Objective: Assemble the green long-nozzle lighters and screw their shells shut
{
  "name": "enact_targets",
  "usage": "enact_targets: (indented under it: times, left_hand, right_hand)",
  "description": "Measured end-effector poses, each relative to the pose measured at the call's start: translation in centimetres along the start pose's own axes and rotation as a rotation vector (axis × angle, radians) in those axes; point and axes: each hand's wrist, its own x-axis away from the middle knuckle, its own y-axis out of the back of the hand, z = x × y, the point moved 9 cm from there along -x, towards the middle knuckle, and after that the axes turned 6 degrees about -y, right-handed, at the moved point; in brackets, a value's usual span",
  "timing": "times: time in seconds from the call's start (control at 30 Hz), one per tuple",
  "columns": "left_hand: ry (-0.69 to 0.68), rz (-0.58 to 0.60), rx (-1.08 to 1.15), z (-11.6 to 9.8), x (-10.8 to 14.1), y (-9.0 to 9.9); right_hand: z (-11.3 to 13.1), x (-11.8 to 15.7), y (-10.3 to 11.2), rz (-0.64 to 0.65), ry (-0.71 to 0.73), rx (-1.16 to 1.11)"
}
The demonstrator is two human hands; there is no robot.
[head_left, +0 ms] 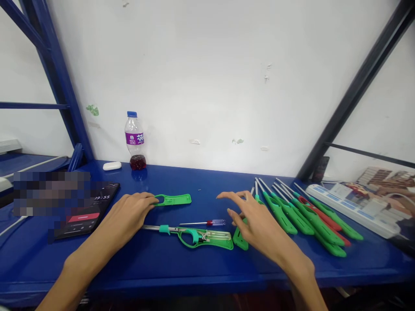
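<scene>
While the left hand (138, 207) pinches the looped end of a green shell half (177, 199), the right hand (254, 218) hangs open near the screwdriver (215, 223). The opened lighter (212, 240) lies between them on the blue desk (155, 265), its inner parts exposed.

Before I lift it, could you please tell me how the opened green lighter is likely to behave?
The opened green lighter may shed parts if tilted, as its insides lie exposed. Its thin, plastic-looking shell is probably light and stiff. The long metal tube could make it awkward to balance.
</scene>
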Motion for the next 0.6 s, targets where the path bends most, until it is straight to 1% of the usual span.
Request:
enact_targets:
  times: [0.1,0.17,0.23,0.37,0.47,0.53,0.6]
  left_hand:
    - [-0.028,-0.050,0.027,-0.9,-0.1,1.3]
    - [-0.031,-0.081,0.123,-1.7,0.1,2.2]
    - [-0.030,-0.075,0.256,-2.9,0.3,2.6]
    - [-0.015,-0.027,0.489,-5.5,0.7,2.6]
    - [-0.020,0.004,0.597,-7.1,0.6,2.2]
    - [-0.010,-0.002,0.645,-7.6,0.4,2.2]
    - [0.008,-0.046,0.678,-7.3,0.3,2.6]
  right_hand:
    - [0.4,0.1,0.5,-0.023,0.000,-0.045]
    - [1.2,0.3,0.9,-0.044,0.023,-0.086]
    - [2.2,0.5,1.3,-0.042,0.061,-0.121]
    - [3.9,1.0,1.2,0.015,0.136,-0.180]
    - [4.2,1.0,1.4,-0.019,0.144,-0.193]
    - [4.2,0.9,1.4,-0.029,0.146,-0.183]
    - [4.2,0.9,1.4,-0.020,0.158,-0.183]
